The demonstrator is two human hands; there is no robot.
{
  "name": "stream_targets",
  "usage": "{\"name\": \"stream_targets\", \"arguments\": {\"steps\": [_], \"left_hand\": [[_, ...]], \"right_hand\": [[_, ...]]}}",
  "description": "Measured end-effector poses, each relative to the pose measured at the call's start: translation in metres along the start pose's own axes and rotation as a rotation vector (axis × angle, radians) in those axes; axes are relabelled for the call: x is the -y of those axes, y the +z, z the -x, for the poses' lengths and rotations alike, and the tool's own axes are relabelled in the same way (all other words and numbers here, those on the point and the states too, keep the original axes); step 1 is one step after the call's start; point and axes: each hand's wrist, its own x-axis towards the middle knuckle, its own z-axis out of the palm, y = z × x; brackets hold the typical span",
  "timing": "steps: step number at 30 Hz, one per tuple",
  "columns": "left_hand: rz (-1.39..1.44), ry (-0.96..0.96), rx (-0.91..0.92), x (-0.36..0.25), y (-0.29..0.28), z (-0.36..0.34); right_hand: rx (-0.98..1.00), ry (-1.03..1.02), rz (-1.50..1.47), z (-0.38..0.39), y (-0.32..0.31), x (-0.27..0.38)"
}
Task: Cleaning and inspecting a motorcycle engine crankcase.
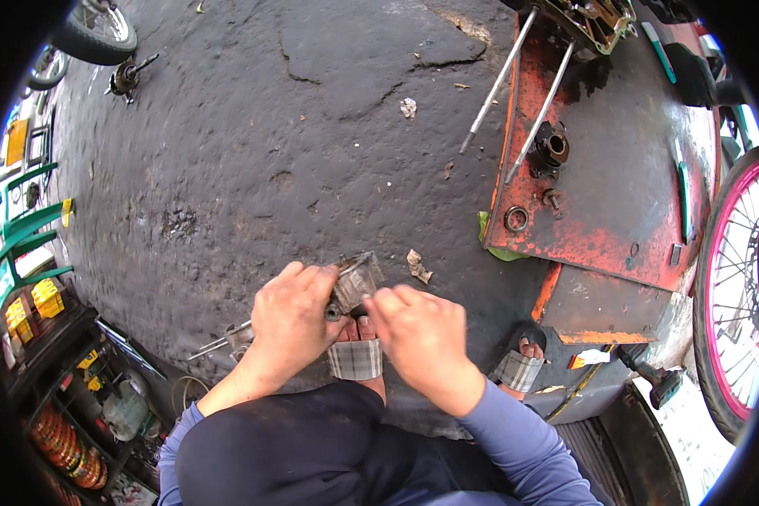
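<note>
In the lower middle, above my sandalled foot (354, 358), I hold a worn grey metal part (357, 281). My left hand (288, 316) is closed on its left side, with the thumb along it. My right hand (417, 346) is at the part's lower right, fingers curled against it; the fingertips' hold is partly hidden. Thin metal rods (219, 344) with a metal piece stick out to the left, behind my left hand and wrist.
A scuffed red metal plate (590, 244) at right bears a dark flanged part (552, 145), a ring and long rods (502, 80). A pink-rimmed wheel (738, 287) stands far right. A green chair (29, 232) and cluttered shelves (67, 434) line the left. A motorcycle wheel (97, 34) is top left.
</note>
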Motion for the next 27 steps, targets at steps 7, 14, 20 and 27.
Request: {"name": "stream_targets", "arguments": {"steps": [7,14,20,27], "left_hand": [[0.063,-0.118,-0.12,0.02,-0.008,0.013],[0.082,-0.066,-0.155,0.034,-0.002,0.037],[0.068,-0.056,-0.127,0.032,-0.003,0.037],[0.053,-0.05,-0.101,0.03,-0.005,0.039]], "right_hand": [[-0.173,0.19,-0.383,0.001,0.006,-0.05],[-0.066,0.038,-0.716,-0.012,0.032,-0.018],[-0.145,-0.083,-0.372,-0.026,0.039,-0.027],[-0.062,-0.271,-0.472,-0.042,0.033,-0.036]]}}
